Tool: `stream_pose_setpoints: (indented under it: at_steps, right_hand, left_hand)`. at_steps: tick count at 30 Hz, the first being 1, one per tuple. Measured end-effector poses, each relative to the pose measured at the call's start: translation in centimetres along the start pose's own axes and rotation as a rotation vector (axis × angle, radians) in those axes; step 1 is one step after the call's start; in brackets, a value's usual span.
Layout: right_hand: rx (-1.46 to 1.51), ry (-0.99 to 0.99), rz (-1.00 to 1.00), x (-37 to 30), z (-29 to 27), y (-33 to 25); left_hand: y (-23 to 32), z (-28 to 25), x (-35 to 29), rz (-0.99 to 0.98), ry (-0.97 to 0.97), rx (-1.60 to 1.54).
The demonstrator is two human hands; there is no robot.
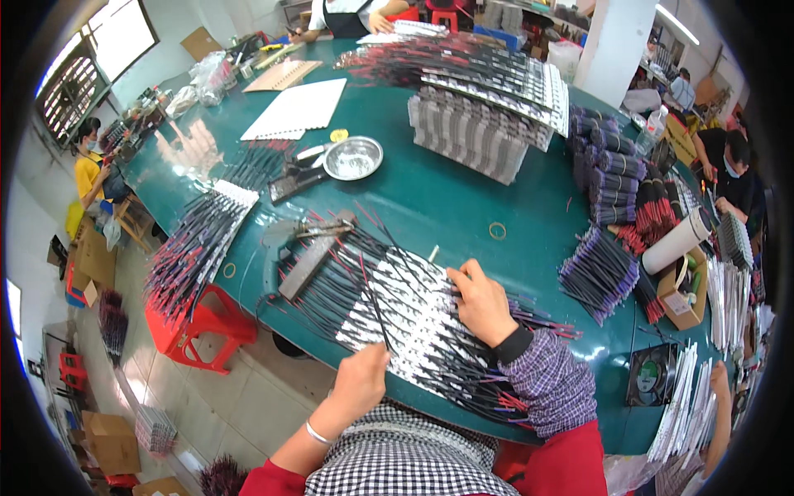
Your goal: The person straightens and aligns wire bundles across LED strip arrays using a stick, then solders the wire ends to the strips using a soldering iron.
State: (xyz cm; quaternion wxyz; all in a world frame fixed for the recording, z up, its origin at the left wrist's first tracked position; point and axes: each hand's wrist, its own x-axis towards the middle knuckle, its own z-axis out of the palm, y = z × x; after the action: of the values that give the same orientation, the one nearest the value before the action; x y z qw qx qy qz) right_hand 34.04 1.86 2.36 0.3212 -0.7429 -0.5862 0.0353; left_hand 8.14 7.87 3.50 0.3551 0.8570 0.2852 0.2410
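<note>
We see the white sheet [418, 310] on the green table [430, 207], between and ahead of both hands, rows of dark wires [471, 387] lying across it. Left hand [361, 382]: closed, fingers pinching the lower end of one dark wire [375, 306], which slants up and leftward over the sheet; the hand sits at the sheet's near edge, lower left. Right hand [484, 304]: fingers curled, tips at the sheet's upper right edge; we can't tell if it grips or just presses. The sheet runs left and below that hand. A metal bar [313, 263] rests across the wires left of the sheet, well apart from both hands. Past it we get a metal bowl [354, 159], and farther off, a tall stack of grey strips [465, 136]. Right side: purple-tipped wire bundles [600, 273], near the right forearm
</note>
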Motion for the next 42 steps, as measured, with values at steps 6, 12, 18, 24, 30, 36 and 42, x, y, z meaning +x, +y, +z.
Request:
stream_pose_setpoints:
  at_steps: [6, 12, 18, 24, 30, 36, 42]
  right_hand:
    - [-0.268, 0.294, 0.092, 1.1, -5.1, 1.6]
    - [-0.338, 0.608, 0.186, -1.7, -15.3, 2.3]
    - [-0.292, 0.394, 0.108, -0.5, -18.4, -7.1]
    - [-0.674, -0.165, -0.058, 3.4, -8.5, -8.6]
    - [-0.631, -0.056, 0.072, 0.2, 1.8, -1.5]
    - [-0.326, 0.085, 0.173, 0.6, 1.2, -1.6]
    - [-0.291, 0.181, 0.193, -0.3, 0.7, 0.1]
  left_hand:
    - [-2.1, 0.5, -0.8, 0.299, 0.028, 0.153]
    - [-0.5, 0.4, -0.3, 0.393, -0.342, 0.352]
    - [1.1, 1.8, 0.2, 0.431, -0.426, 0.476]
    - [1.6, 2.3, -0.7, 0.488, -0.36, 0.49]
    - [1.2, 1.9, -2.2, 0.571, -0.415, 0.446]
    - [0.2, -0.4, -2.5, 0.565, -0.483, 0.413]
    - [-0.3, -4.2, -2.1, 0.352, -0.613, 0.21]
